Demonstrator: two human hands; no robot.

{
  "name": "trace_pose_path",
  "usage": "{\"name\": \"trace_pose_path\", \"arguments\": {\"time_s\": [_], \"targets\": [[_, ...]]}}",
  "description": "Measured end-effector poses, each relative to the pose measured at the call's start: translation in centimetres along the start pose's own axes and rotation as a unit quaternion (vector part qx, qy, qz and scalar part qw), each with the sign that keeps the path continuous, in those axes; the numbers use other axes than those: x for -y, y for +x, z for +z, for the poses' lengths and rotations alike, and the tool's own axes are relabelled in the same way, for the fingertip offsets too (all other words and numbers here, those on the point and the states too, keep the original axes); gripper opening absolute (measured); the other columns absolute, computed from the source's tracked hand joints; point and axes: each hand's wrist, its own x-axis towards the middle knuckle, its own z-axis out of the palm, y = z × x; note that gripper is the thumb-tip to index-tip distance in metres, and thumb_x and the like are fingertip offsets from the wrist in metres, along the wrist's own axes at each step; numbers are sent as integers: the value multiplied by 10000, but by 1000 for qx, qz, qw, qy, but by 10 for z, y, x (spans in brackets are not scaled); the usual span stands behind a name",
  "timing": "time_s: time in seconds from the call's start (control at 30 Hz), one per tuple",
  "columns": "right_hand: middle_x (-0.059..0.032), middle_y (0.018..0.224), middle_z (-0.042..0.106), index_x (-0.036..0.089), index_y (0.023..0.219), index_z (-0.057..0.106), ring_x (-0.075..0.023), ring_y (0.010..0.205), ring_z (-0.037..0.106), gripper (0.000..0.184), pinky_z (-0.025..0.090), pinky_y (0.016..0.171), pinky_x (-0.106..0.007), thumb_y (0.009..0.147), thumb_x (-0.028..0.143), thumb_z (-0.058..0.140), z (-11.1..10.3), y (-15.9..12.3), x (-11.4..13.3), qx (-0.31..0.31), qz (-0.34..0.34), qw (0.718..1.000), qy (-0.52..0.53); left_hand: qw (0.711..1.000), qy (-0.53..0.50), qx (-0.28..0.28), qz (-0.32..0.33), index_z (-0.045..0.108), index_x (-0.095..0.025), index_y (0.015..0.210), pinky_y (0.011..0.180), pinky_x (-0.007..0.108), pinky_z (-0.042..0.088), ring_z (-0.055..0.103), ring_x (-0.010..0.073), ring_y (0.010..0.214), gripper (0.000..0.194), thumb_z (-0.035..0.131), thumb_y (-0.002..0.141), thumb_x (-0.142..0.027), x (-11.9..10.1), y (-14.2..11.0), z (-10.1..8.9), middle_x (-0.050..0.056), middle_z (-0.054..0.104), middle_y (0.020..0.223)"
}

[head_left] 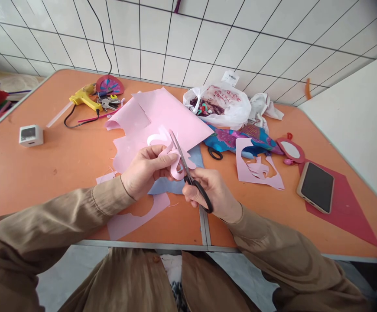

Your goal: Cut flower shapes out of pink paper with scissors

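Observation:
My left hand point(152, 167) pinches a curved pink cut-out point(177, 170), foam or stiff paper, over the middle of the table. In my right hand point(212, 190) are black-handled scissors point(201, 195), their blades pointing up and away from me across the pink piece. Whether the blades are fully closed is hard to make out. Beneath and beyond my hands lie large pink sheets point(172, 112), with a light blue piece point(169, 186) partly covered. A pink offcut point(139, 219) rests near the table's front edge.
On the left are a white cube device point(31, 135) and a yellow glue gun point(86, 99) with its cord. Behind stands a white plastic bag point(234, 104). Right of my hands are a cut pink scrap point(274, 177), a phone point(316, 187) and a red sheet point(347, 208).

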Motion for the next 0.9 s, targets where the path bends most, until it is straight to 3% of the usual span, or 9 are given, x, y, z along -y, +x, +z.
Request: {"name": "trace_pose_path", "arguments": {"time_s": [0.3,0.9], "targets": [[25,610,569,162,883,600,-95,455,523,547,474,442,-232,724,649,790,-2,0,-3,18,-51,999,9,1000,21,12,-1,649,-135,608,639,293,495,618,143,598,307,740,853,-296,-2,-1,1,26,639,604],[45,562,537,147,917,642,-86,417,489,554,424,413,-227,731,650,780,-2,-1,-4,10,-30,1000,-1,999,30,21,6,654,-137,610,660,305,498,612,139,597,308,730,862,-298,-1,0,-2,23,635,611]]}}
